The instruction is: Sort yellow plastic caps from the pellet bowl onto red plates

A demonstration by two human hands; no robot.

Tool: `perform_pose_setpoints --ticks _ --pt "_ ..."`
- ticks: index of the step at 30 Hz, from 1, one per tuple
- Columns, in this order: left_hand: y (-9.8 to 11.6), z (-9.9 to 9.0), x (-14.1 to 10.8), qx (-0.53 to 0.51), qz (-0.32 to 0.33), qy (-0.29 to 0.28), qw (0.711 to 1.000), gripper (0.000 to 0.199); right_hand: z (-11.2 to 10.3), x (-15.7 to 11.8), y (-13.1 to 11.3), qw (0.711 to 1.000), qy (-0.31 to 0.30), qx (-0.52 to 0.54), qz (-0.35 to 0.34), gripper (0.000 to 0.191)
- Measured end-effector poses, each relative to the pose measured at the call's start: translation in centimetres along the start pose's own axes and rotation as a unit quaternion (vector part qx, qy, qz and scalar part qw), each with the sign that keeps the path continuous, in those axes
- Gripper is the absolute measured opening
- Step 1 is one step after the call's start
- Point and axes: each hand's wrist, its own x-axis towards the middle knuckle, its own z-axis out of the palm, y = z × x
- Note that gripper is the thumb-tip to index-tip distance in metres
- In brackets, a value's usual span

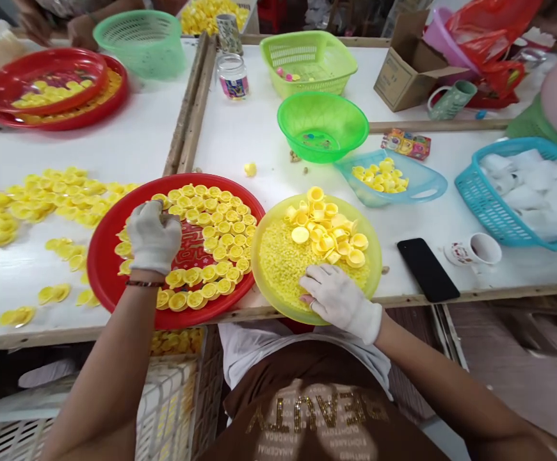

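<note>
My left hand [152,237], in a white glove, is over the left side of a red tray [100,256]. Its fingers are curled in beside small yellow plastic cups [225,227] that stand in rows around the tray; whatever is between the fingertips is hidden. To the right, a pale yellow bowl [258,282] holds tiny yellow pellets [281,259] and a heap of loose yellow cups [329,230]. My right hand [340,298], also gloved, rests on the pellets at the bowl's near side. Its fingers are bent together with the thumb underneath, and I cannot see what they pinch.
Loose yellow cups [57,195] cover the table at left. Beyond the bowl stand a green bowl [324,125] and a blue scoop [422,186] with cups. A phone [427,269], a mug [484,248] and a blue basket [480,186] are at right. Another person's hands [81,31] show at far left.
</note>
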Motion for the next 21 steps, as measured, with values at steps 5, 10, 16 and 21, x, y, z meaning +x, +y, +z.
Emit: perform_pose_setpoints --ticks 5,10,16,21 --pt "9.7 2.6 -3.7 -0.062 0.205 -0.009 0.977 0.026 0.0 0.9 0.1 0.998 -0.054 -0.006 -0.033 0.024" --pt "17.3 6.0 -4.6 0.053 0.311 -0.124 0.941 0.03 0.9 1.5 0.4 0.997 -0.062 0.039 -0.009 0.032" --pt "16.9 5.4 -5.1 -0.051 0.242 -0.189 0.95 0.029 0.6 0.9 1.5 0.933 0.092 0.339 0.074 0.033" --pt "17.2 5.6 -7.1 -0.067 0.183 -0.281 0.94 0.022 -0.7 1.5 1.7 0.727 0.212 0.627 0.18 0.039"
